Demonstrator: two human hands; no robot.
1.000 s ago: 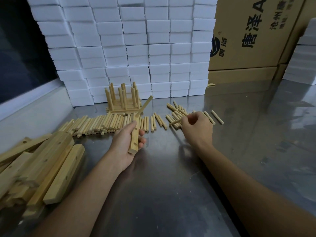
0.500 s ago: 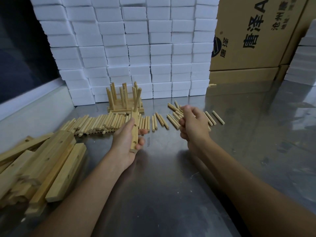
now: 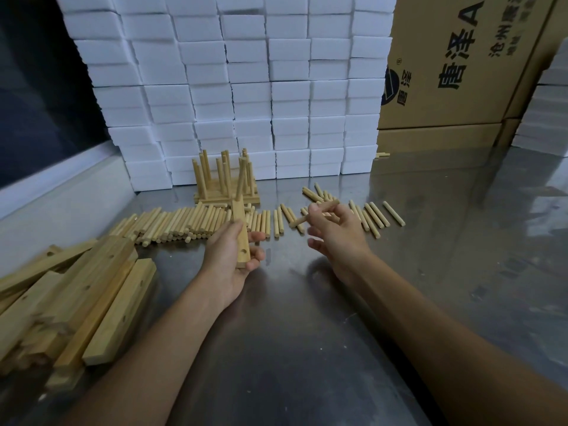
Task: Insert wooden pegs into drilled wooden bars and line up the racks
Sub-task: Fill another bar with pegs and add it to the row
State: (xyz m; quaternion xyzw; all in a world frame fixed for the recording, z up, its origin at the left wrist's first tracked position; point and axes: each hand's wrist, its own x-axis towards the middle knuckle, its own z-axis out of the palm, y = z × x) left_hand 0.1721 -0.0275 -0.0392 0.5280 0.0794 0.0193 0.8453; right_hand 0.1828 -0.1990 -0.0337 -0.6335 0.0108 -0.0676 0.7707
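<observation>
- table [image 3: 307,348]: brushed metal, glossy, reflective
- pegs [image 3: 184,222] at 11 o'clock, bars [image 3: 92,302] at 8: pale bare wood, matt, smooth
- blocks [image 3: 246,87] at 12: white foam, matt
- box [image 3: 461,72] at 1: brown cardboard, matt

Inspector A: Left hand [image 3: 229,256] and forearm: bare, no glove, no sleeve showing up to the frame edge.

Inspector B: Confirmed. Right hand [image 3: 336,232]?

Inspector A: Likewise bare. No glove, ring, watch or wrist strap visible on either side.

Inspector B: Forearms?

Inspector A: Both uncovered along their visible length. Fingernails short; finer detail too blurred to record.
</observation>
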